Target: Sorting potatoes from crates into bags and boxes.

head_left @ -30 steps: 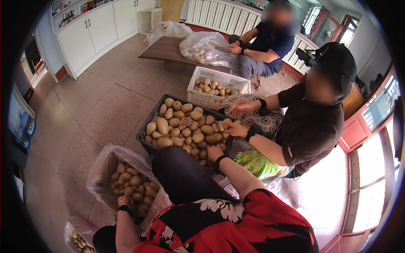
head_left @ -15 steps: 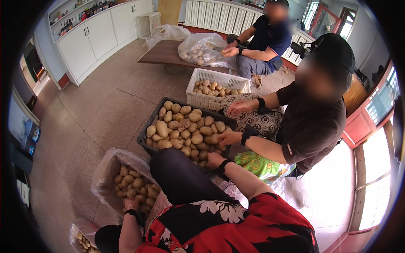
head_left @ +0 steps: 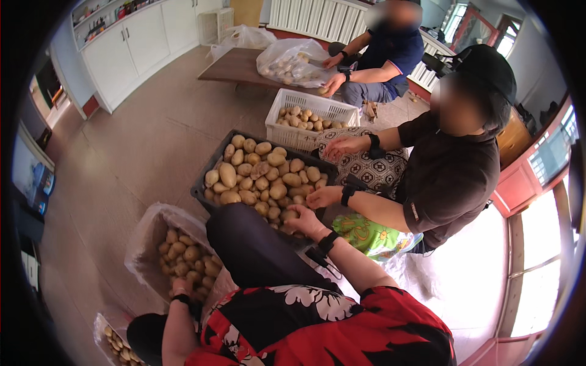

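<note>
Left hand (head_left: 181, 285) and right hand (head_left: 306, 223) well apart, each at a heap of potatoes

The right hand is over the near right part of a black crate (head_left: 200, 195), its fingers bent at a potato (head_left: 289, 215); whether they grip it cannot be told. Most of the crate's potatoes (head_left: 245, 183) lie ahead and to the left of this hand. Just beyond its fingertips is a co-worker's hand (head_left: 326, 196), near the crate's right edge, and that person's other hand (head_left: 345, 146) is farther ahead, above a patterned cloth (head_left: 381, 171). To the right of the right hand is a green printed cloth (head_left: 369, 236).

The left hand reaches down into a container lined with clear plastic (head_left: 145, 265), at the near side of a second potato heap (head_left: 190, 253). Its fingers are partly hidden, so its grip cannot be told. The wearer's dark-trousered knee (head_left: 244, 238) is between the hands.

Behind and left of the left hand is a bag of potatoes (head_left: 114, 343). Well ahead of the right hand, past the black crate, a white crate (head_left: 292, 136) holds more potatoes.
</note>
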{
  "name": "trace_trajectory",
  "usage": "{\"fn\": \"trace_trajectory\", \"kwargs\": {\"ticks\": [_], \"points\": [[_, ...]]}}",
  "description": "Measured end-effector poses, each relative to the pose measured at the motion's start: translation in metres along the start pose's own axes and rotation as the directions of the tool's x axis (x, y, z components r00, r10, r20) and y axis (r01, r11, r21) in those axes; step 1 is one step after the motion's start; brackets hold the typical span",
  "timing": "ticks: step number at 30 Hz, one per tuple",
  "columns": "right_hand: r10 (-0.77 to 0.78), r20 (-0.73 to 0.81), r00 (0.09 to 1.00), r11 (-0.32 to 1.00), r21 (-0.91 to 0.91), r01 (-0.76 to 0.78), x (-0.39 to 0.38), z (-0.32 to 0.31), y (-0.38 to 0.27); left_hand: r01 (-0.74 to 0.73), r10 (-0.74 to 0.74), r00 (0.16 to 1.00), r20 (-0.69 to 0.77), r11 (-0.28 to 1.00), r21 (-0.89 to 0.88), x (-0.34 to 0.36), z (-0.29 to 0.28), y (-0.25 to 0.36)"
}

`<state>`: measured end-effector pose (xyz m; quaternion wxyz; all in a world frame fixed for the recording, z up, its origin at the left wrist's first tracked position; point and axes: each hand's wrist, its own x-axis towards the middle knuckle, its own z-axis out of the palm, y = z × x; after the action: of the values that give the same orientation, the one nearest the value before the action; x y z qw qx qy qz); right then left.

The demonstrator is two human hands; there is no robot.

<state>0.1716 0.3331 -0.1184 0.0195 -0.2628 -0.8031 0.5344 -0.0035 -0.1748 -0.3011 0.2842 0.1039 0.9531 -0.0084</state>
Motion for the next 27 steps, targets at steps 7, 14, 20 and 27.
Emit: {"fn": "trace_trajectory", "kwargs": {"ticks": [7,14,20,27], "points": [[-0.328,0.004,0.945,0.781,0.563,0.269,-0.019,-0.043,-0.082,0.151,-0.165,0.986,-0.003,0.905,-0.398,-0.04,-0.045,0.034],[-0.274,-0.384,0.882,0.381,0.799,0.466,-0.03,-0.089,-0.163,0.094,-0.173,0.982,-0.08,0.804,-0.588,-0.037,-0.069,0.065],[-0.375,0.034,0.926,0.379,0.918,0.12,-0.046,-0.012,-0.195,-0.158,0.041,0.987,-0.153,0.21,-0.965,-0.063,-0.14,0.106],[-0.338,0.564,0.754,0.74,0.654,-0.157,-0.051,0.12,-0.219,0.087,0.481,0.877,-0.019,-0.198,-0.976,-0.157,-0.235,0.144]]}}
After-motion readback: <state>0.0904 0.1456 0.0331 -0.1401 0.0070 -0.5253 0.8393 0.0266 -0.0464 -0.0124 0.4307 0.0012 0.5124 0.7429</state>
